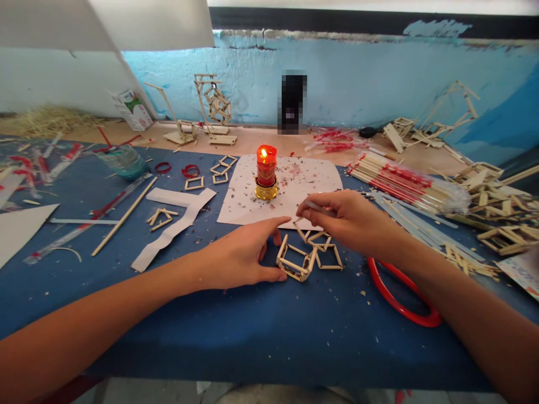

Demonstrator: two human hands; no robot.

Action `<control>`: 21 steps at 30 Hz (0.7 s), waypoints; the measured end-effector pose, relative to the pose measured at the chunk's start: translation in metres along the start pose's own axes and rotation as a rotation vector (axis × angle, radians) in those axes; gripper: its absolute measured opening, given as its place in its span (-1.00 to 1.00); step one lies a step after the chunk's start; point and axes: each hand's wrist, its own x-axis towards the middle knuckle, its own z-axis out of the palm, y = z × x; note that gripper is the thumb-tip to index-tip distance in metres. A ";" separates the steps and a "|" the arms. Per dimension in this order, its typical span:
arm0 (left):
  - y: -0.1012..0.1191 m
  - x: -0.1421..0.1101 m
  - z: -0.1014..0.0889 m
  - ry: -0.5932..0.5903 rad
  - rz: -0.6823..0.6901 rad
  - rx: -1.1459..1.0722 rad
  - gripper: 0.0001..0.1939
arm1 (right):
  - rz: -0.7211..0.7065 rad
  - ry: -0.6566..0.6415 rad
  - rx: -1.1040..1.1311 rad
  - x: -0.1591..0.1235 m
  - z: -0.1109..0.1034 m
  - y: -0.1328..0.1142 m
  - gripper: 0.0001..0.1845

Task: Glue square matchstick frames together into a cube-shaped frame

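My left hand [242,253] rests on the blue tablecloth [236,331], thumb and fingers closed on the left side of a small frame of pale sticks [295,262]. My right hand [351,220] hovers just above and right of that frame, fingers pinched on a thin grey stick [316,206]. More flat square stick frames [326,249] lie under the right hand. A lit red candle [266,171] in a gold holder stands on a white paper sheet [307,177] just beyond both hands.
A red ring [400,297] lies under my right forearm. A bundle of sticks [400,182] and stick pieces fill the right side. Paper strips [177,221], small frames [219,171], a clear cup [124,160] and stick models [213,106] stand further back.
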 end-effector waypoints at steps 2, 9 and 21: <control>0.001 0.001 -0.001 0.072 0.015 -0.115 -0.10 | -0.016 0.045 0.068 0.001 -0.002 -0.004 -0.80; 0.013 0.005 -0.007 0.284 0.082 -0.457 -0.73 | -0.062 0.011 0.358 0.000 -0.009 -0.027 -0.75; 0.022 0.000 -0.001 0.480 0.073 -0.720 -0.71 | -0.012 0.114 0.498 -0.010 -0.008 -0.019 -0.70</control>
